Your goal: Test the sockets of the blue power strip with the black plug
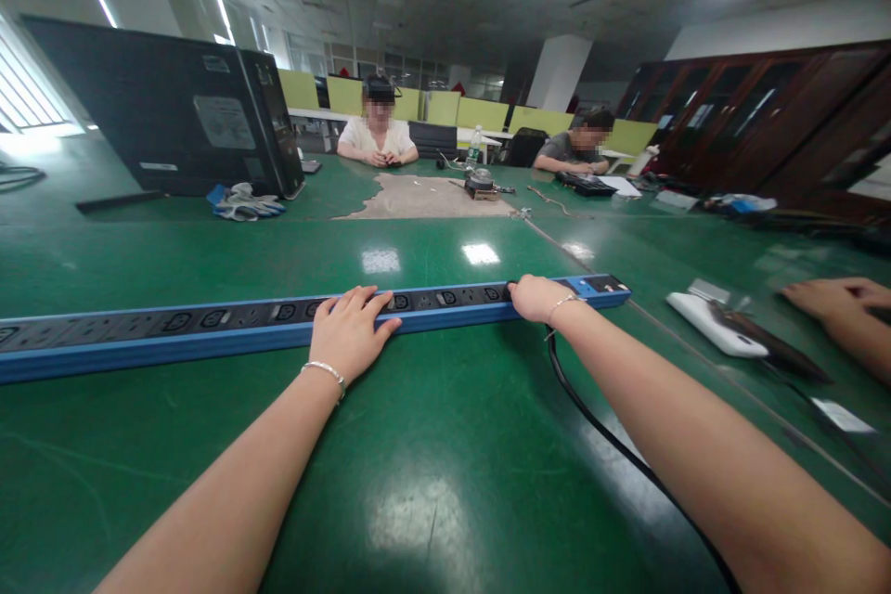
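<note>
A long blue power strip [264, 314] with a black socket face lies across the green table, its left end outside the view. My left hand [348, 329] grips it near the middle, fingers spread over the top and thumb along the near side. Farther right, my right hand [535, 299] is closed around a black plug [511, 290] at the sockets; how deep the plug sits is hidden by my fingers. From below that hand a black cable [599, 422] curves down to the bottom edge.
A black computer case [209, 111] and gloves [243, 201] lie at the far left. Two people sit across the table [432, 408], near a bottle [475, 148] and a small device [480, 183]. At right are a white object [716, 323] and another person's hands [828, 299].
</note>
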{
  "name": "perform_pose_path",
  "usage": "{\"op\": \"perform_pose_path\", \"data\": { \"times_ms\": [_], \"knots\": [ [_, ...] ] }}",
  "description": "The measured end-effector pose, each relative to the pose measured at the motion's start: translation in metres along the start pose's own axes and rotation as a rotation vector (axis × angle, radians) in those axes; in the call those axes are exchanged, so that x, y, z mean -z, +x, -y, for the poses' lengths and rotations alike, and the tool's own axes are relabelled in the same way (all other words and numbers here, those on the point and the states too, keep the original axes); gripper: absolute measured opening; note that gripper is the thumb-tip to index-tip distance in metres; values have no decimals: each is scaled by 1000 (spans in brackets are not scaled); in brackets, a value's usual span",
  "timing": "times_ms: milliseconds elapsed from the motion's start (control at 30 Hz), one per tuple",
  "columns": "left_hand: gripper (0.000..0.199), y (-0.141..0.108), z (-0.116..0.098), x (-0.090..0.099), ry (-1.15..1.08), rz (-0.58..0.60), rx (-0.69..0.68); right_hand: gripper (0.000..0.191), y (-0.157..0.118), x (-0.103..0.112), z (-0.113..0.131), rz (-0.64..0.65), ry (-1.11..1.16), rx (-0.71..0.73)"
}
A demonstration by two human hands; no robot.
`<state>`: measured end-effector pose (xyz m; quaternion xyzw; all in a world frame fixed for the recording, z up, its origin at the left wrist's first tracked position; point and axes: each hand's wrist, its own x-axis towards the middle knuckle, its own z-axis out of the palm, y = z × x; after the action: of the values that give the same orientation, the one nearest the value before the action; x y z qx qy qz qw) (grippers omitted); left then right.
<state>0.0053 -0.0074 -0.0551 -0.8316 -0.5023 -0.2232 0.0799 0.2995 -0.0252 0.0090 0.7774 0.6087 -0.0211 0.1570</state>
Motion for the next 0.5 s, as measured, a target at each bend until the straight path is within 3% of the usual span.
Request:
{"op": "perform_pose_path", "data": {
  "times_ms": [200, 367, 500],
  "knots": [
    [43, 1, -1, 1, -3, 30, 12, 40, 0, 3, 2, 17, 3, 13],
    [44, 1, -1, 1, -13, 38, 25, 59, -10, -7, 5, -52, 49, -125],
    [44, 1, -1, 1, -11, 36, 26, 52, -7, -2, 3, -16, 63, -65]
  ]
}}
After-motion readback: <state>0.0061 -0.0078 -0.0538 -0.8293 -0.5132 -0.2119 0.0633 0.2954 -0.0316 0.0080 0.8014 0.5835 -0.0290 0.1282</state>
